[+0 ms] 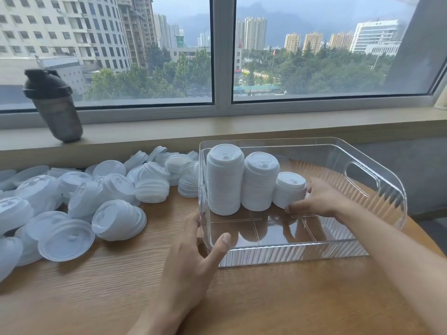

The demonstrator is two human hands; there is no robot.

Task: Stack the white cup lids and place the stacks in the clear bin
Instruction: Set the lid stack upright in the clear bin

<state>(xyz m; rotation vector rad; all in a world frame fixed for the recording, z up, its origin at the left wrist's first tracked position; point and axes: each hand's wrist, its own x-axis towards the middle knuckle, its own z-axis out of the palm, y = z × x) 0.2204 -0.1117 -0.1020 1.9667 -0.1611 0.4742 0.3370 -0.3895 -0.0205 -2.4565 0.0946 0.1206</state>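
Observation:
A clear ribbed bin stands on the wooden table at the right. Inside it, along the far left, are three upright stacks of white lids: a tall stack, a middle stack and a short stack. My right hand reaches into the bin and holds the short stack from its right side, fingers curled round it. My left hand holds the bin's near left corner, thumb over the rim. A loose pile of white lids covers the table's left side.
A dark shaker bottle stands on the window sill at the back left. The sill and window run behind the table. Bare wooden table lies in front of the pile and the bin.

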